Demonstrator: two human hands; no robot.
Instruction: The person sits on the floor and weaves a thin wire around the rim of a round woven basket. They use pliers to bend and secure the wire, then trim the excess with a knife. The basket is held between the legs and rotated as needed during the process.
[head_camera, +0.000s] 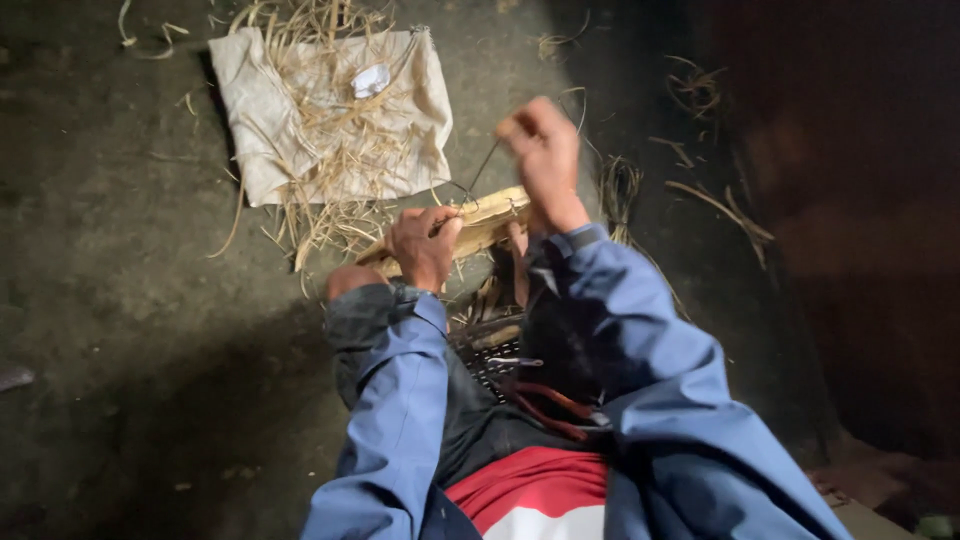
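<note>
My left hand grips a flat bundle of pale straw that lies across my lap, angled up to the right. Above the bundle's right end, my right hand is raised with fingers pinched on a thin dark cord that runs down to the bundle. Both arms are in blue sleeves. Below the bundle, between my knees, lie more straw and a pair of red-handled pliers.
A pale cloth is spread on the dark ground ahead, covered with loose straw and a small white scrap. More straw wisps lie to the right. The right side is in deep shadow.
</note>
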